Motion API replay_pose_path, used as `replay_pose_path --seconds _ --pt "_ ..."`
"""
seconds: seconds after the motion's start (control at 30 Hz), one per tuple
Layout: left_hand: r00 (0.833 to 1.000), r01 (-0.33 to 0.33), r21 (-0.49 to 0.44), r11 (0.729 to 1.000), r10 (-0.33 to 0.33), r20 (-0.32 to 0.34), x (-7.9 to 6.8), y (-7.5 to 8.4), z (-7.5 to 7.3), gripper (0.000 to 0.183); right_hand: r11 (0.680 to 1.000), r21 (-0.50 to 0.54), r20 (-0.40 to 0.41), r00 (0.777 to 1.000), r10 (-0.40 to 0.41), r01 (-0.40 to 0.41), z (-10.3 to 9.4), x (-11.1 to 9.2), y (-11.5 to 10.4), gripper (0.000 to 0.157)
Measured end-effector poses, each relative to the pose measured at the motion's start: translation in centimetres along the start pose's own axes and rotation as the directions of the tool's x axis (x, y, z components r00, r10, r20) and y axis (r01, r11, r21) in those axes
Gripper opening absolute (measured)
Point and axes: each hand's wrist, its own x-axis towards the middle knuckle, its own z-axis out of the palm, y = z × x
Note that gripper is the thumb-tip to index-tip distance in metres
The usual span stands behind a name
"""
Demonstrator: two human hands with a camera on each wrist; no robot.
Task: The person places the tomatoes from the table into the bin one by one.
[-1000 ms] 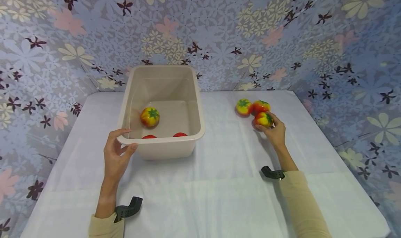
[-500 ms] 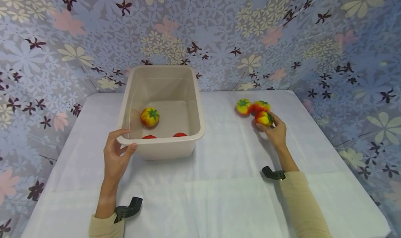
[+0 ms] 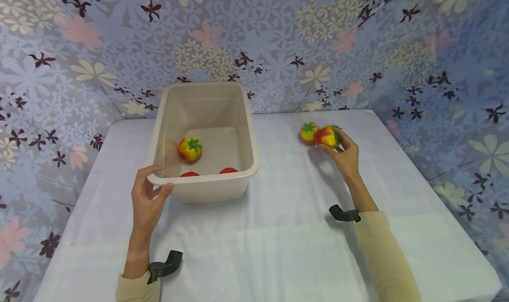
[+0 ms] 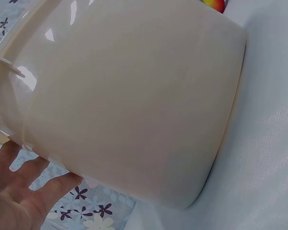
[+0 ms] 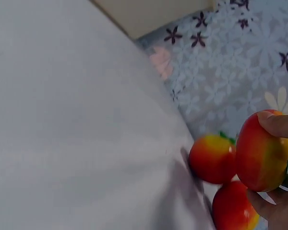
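Right hand (image 3: 347,158) is clamped on a tomato (image 3: 326,137), thumb and fingers spanning opposite sides of its red-and-yellow body. That tomato is well to the right of the bin (image 3: 214,190) and seems raised off the cloth (image 3: 278,231), though whether it brushes its neighbours cannot be told. Close by, also right of the bin, lie a second tomato (image 3: 309,131), on the side nearer the bin, and a third tomato (image 5: 234,208), mostly hidden in the head view behind the held one. Such round shapes would probably roll if nudged, so a straight lift, clear of both, looks wiser than dragging sideways. A firm pinch at the widest part should be enough; the smooth skin may slip in a looser one.

Left hand (image 3: 147,200) pinches the bin's near left corner, a finger over the rim and the thumb outside. Light, even pressure there should steady the bin without tipping it. Inside the bin, one tomato (image 3: 190,149) rests toward the left wall, and two red tops (image 3: 228,170) peek above the near rim. Behind the bin is a flowered backdrop (image 3: 278,37).
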Motion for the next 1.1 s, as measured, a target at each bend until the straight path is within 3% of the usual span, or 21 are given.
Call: replay_pose_path --seconds 0.53,0.77,0.97,1.1 --pt "0.999 -0.04 0.003 0.999 0.04 -0.008 -0.2 -0.6 0.0 0.045 0.983 0.144 0.11 0.985 -0.13 0.114 4.2 0.6 -4.0 0.062" --pt "1.0 -0.007 0.035 0.999 0.007 0.014 0.3 -0.2 0.2 0.045 0.968 0.203 0.15 0.973 -0.178 0.146 5.5 0.7 -5.7 0.061" --pt "1.0 -0.022 0.028 0.999 0.022 0.008 0.1 -0.2 0.1 0.045 0.954 0.223 0.198 0.949 -0.247 0.201 7.1 0.9 -8.4 0.06" --pt "0.999 -0.039 0.007 0.999 0.039 0.002 0.0 -0.4 0.0 0.044 0.931 0.291 0.223 0.931 -0.288 0.219 8.2 0.8 -10.1 0.059"
